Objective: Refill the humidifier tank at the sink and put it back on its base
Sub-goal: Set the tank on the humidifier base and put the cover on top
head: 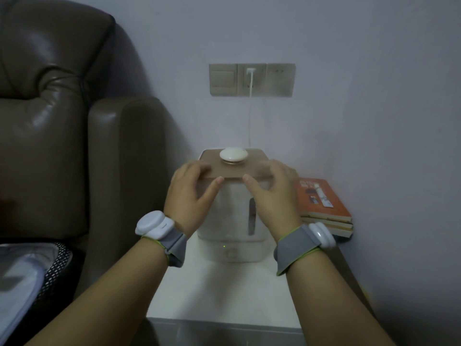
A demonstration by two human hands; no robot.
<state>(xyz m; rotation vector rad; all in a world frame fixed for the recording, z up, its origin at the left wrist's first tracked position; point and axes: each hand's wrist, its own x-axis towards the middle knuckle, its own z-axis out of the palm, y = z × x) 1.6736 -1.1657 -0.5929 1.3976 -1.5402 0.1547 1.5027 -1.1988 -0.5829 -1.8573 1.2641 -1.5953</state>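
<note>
A white humidifier stands on a white side table (pixel 224 295). Its frosted tank (pixel 233 211) rests on the base (pixel 232 253), where a small green light glows. A tan lid (pixel 234 166) with a white round knob (pixel 233 155) tops the tank. My left hand (pixel 190 193) holds the lid's left front corner, thumb under the edge. My right hand (pixel 273 193) holds the right front corner the same way. The tank's rear is hidden.
A brown leather armchair (pixel 74 146) fills the left. A stack of books (pixel 324 206) lies on the table to the right of the humidifier. A white cable (pixel 250 116) runs from the wall socket panel (pixel 252 79) down behind the humidifier.
</note>
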